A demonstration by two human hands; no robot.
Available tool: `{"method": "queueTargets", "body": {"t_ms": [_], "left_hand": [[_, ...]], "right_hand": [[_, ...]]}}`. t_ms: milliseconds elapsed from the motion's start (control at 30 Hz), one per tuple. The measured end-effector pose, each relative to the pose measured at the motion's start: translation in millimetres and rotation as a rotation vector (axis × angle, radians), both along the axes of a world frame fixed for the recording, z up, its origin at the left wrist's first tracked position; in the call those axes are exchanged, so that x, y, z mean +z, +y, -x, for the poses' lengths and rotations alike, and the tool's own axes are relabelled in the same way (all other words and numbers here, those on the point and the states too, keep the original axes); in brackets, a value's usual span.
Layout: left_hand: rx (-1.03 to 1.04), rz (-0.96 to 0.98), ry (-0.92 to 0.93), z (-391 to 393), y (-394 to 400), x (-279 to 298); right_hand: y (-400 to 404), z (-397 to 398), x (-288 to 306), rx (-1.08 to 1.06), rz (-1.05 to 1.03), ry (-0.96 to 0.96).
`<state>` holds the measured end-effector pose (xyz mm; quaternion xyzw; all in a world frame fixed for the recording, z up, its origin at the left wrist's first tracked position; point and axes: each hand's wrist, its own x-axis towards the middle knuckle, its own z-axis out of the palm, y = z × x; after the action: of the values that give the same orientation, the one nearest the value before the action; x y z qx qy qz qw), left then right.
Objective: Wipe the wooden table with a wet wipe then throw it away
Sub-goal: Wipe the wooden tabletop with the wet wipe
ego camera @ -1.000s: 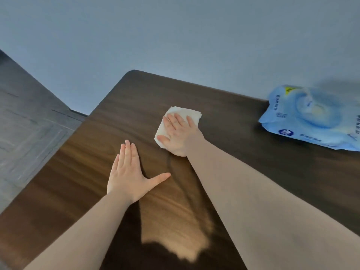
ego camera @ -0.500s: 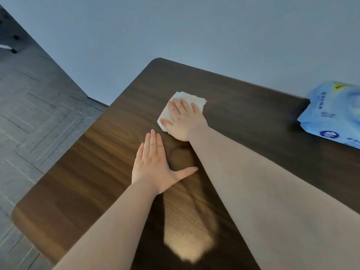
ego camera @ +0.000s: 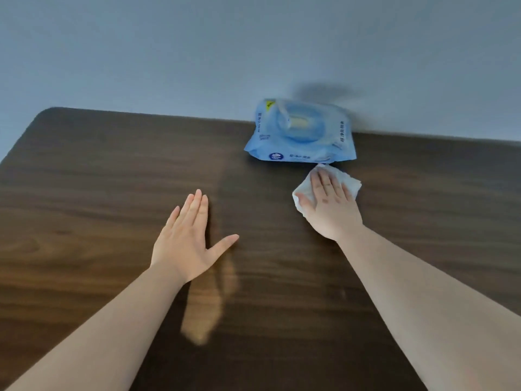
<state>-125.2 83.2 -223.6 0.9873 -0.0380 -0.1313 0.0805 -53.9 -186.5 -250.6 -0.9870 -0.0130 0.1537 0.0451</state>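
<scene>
The dark wooden table [ego camera: 98,170] fills the lower part of the head view. My right hand [ego camera: 329,206] lies flat on a white wet wipe [ego camera: 348,180] and presses it onto the tabletop, just in front of the blue wipe pack. Only the wipe's edges show around my fingers. My left hand [ego camera: 189,241] rests flat on the wood to the left, fingers together and thumb spread, holding nothing.
A blue pack of wet wipes [ego camera: 300,134] lies at the table's far edge against a grey wall [ego camera: 197,52]. The table's rounded far-left corner [ego camera: 53,111] is in view. No bin is visible.
My right hand has slid the wipe to the right, from near the far-left corner to just in front of the blue pack. The view has turned right, and the floor has left the frame.
</scene>
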Motion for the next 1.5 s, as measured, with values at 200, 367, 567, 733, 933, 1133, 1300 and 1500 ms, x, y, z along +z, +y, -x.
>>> {"method": "queueTargets", "body": {"t_ms": [200, 367, 567, 733, 933, 1133, 1300, 1500], "left_hand": [[-0.329, -0.007, 0.013, -27.8, -126.6, -12.5], [-0.441, -0.032, -0.027, -47.3, -196.6, -19.7], [-0.456, -0.108, -0.021, -57.5, -210.3, -23.3], [-0.455, -0.095, -0.038, -54.7, -208.6, -23.8], [-0.455, -0.103, -0.006, -53.7, -210.1, -21.9], [-0.465, -0.09, 0.092, -52.3, -207.6, -12.7], [-0.428, -0.046, 0.098, -28.1, -164.4, -6.5], [-0.179, -0.075, 0.093, 19.4, -47.6, -2.1]], "right_hand": [[-149.2, 24.2, 1.0, -0.366, 0.032, -0.033], [-256.0, 35.7, 2.1, -0.622, 0.053, -0.028], [-338.3, 54.8, 2.9, -0.799, 0.075, -0.011], [-347.5, 61.0, 4.9, -0.83, 0.067, -0.014], [-332.9, 85.4, 6.6, -0.805, 0.055, 0.006], [-278.3, 109.7, 9.0, -0.698, 0.069, 0.053], [-193.0, 108.4, 11.9, -0.391, 0.087, 0.09], [-53.4, 107.8, 15.9, 0.018, 0.051, 0.098]]}}
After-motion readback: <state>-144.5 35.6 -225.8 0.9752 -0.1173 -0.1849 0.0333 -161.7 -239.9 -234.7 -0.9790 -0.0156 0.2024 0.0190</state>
